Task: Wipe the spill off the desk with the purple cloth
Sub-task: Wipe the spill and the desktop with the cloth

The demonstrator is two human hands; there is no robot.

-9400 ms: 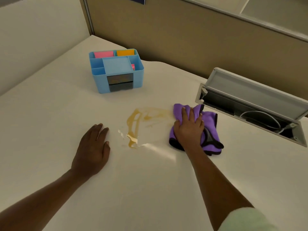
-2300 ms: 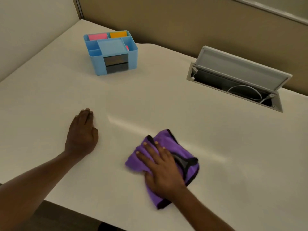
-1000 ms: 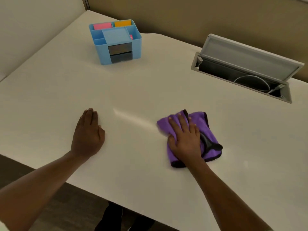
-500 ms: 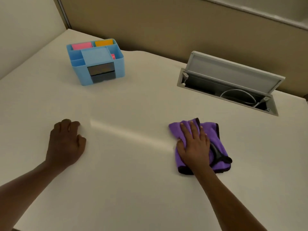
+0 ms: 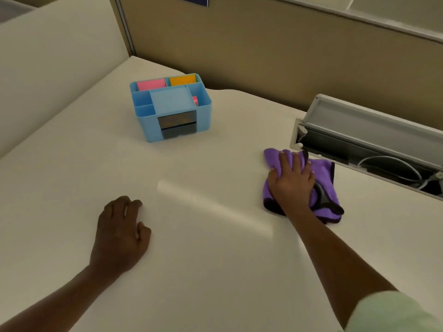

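Spill gone from white laminate desk; crumpled purple microfibre cloth shifted right-centre, right hand fingers spread flat on it; left hand loosely curled, empty. Wiping judged done.

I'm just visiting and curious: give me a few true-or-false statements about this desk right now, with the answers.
1. The right hand presses flat on the purple cloth. True.
2. The left hand holds a cup. False: it rests empty on the desk.
3. A brown spill shows on the desk. False: none is visible.
4. The blue organizer holds pink and orange items. True.
5. The cable hatch is closed. False: its lid is up.
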